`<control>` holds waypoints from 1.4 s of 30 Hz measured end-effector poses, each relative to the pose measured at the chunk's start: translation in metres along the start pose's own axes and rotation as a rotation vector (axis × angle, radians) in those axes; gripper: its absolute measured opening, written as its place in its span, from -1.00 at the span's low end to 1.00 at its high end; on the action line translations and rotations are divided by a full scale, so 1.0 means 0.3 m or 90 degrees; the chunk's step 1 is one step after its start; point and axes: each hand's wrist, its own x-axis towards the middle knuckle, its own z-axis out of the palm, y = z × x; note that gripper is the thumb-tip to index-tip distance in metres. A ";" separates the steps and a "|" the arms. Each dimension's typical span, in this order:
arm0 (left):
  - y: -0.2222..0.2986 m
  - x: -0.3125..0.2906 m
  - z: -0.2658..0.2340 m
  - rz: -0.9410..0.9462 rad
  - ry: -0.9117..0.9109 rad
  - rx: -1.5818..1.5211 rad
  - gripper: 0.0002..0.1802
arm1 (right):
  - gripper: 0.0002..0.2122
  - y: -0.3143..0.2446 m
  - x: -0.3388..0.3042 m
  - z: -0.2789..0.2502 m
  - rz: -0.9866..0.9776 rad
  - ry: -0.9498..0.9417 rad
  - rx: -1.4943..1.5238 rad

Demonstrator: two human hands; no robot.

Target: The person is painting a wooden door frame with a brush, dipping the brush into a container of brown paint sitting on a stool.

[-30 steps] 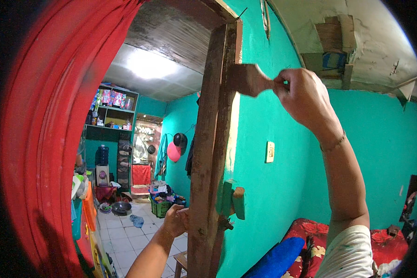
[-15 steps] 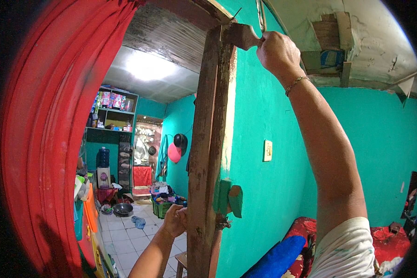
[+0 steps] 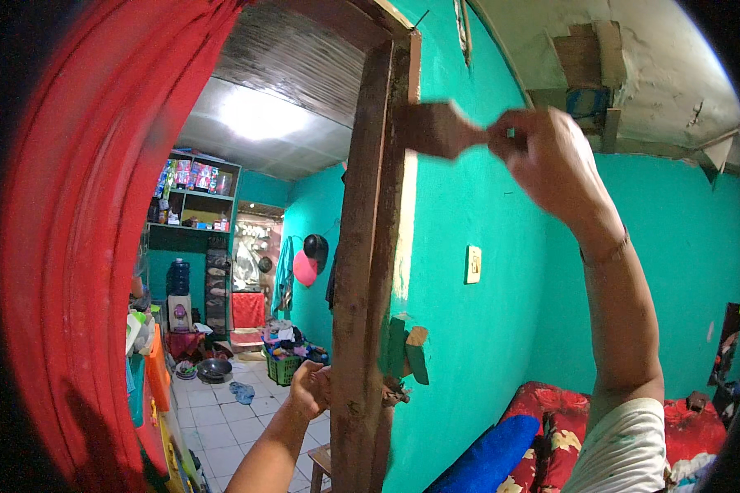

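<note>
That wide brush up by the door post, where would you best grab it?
By its narrow handle, coming from the right, as the right hand does. The brush lies level with its broad bristle end against the wooden post, so only the handle end sticks out free.

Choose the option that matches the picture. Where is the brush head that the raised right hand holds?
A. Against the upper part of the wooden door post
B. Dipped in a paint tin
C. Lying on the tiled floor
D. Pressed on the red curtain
A: the right hand holds the brush by its handle, with the bristles against the upper part of the wooden post, while the left hand rests low on the same post.
</note>
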 end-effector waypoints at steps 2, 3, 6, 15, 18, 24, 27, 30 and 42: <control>0.030 0.008 -0.105 -0.038 -0.095 -0.073 -0.39 | -0.87 0.030 0.084 0.029 0.030 0.094 -0.028; 0.001 0.028 -0.053 -0.029 -0.053 -0.028 -0.39 | -0.86 0.031 0.125 0.052 0.059 0.116 -0.088; -0.023 0.020 0.068 -0.007 0.024 0.035 -0.38 | -0.84 0.042 0.196 0.147 0.056 0.147 -0.111; -0.007 0.000 0.071 0.013 0.082 0.072 -0.36 | -0.88 -0.044 -0.005 0.110 0.026 0.006 -0.050; -0.011 -0.012 0.099 0.029 0.085 0.065 -0.37 | -0.88 -0.058 -0.135 0.050 0.000 -0.067 0.030; -0.011 -0.032 0.098 0.079 0.172 0.060 -0.46 | -0.87 -0.035 -0.193 -0.004 -0.042 -0.078 0.116; -0.027 -0.004 0.100 0.074 0.159 0.048 -0.52 | -0.87 0.019 -0.069 0.016 -0.020 0.072 0.029; -0.019 0.016 0.023 0.052 0.149 0.058 -0.55 | -0.85 0.062 0.078 0.038 0.049 0.110 -0.031; -0.021 0.012 0.068 0.064 0.176 0.103 -0.56 | -0.78 0.014 0.236 0.152 0.109 0.041 -0.112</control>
